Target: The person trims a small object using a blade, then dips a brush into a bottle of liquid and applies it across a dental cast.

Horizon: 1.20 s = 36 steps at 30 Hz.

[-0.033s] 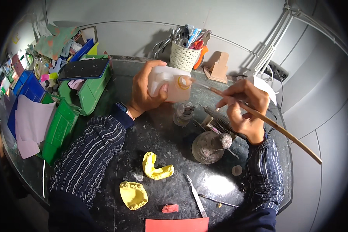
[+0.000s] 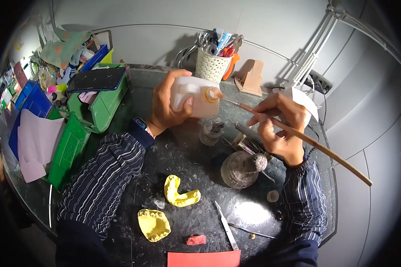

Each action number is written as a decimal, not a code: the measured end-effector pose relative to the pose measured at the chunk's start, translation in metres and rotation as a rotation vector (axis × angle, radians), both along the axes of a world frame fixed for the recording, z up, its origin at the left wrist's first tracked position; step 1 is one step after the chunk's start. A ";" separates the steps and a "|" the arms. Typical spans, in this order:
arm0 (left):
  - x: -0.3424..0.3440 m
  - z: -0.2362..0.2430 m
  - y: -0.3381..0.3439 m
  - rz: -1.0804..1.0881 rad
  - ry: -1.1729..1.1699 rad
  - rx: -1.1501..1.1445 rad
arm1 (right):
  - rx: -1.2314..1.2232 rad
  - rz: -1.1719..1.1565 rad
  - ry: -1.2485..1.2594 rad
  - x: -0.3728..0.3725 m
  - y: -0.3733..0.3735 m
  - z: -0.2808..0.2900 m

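My left hand (image 2: 171,102) is wrapped round a translucent white plastic jug (image 2: 200,109), tilted so that its open mouth with a yellowish ring faces right. In my right hand (image 2: 283,127) is a long wooden-handled brush (image 2: 318,146), held like a pen. Its tip is just right of the jug's mouth, apart from it. Under the jug stands a small glass jar (image 2: 210,133) with dark contents. A grimy grey flask-shaped thing with a knob top (image 2: 240,171) stands below my right hand. Nearer lie two yellow dental casts, one U-shaped (image 2: 180,193) and one broader (image 2: 154,226).
By the front edge are a red sheet (image 2: 203,259), a red lump (image 2: 196,240), a white-handled knife (image 2: 227,229) and a thin dark rod (image 2: 253,231). Behind stand a white tool cup (image 2: 211,66) and a wooden block (image 2: 252,80). Green bins (image 2: 104,104) crowd the left.
The brush has tipped slightly, its tip drawing a little down and away from the jug's mouth. The jug and my left hand have stayed put.
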<state>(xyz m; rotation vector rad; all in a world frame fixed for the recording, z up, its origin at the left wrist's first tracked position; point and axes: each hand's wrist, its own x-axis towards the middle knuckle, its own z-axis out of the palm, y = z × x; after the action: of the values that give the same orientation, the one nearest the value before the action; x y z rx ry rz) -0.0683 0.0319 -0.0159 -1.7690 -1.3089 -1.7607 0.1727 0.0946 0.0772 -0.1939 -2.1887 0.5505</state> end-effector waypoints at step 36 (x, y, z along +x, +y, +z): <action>0.072 0.076 -0.200 -0.153 -0.070 -1.097 | -0.541 0.288 -0.065 0.089 -0.086 0.027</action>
<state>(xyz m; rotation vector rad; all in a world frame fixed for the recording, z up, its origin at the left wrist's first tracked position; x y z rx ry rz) 0.0038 -0.1677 0.0603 -2.3390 -2.5183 -1.1927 0.2618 0.0083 0.1042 -0.1828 -2.0973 1.3121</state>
